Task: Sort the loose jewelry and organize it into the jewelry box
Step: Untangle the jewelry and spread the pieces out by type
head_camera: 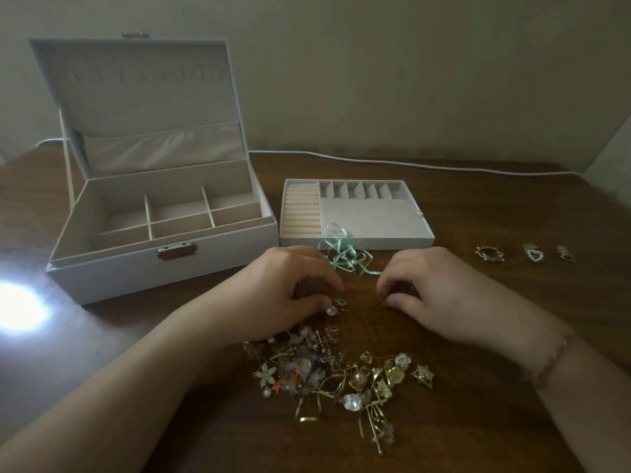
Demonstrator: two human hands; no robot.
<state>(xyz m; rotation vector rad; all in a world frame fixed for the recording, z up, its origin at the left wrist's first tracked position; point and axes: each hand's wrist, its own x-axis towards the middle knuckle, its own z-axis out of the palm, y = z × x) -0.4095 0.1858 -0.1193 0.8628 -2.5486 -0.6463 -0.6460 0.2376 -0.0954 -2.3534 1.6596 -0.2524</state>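
Three pieces [526, 253] lie sorted right of the empty jewelry box [164, 240]; left hand [293, 295] and right hand [430, 288] each pinch one small piece, pile [341, 373] remains

Domestic room, most likely a home. Evidence: a dark wood-grain table [478, 336] set against a plain painted wall [375, 63]; a white cable [375, 161] along the table's far edge at 12 o'clock; an open white jewelry box [164, 264] at 10 o'clock; personal costume jewelry [334, 373] heaped at 6 o'clock.
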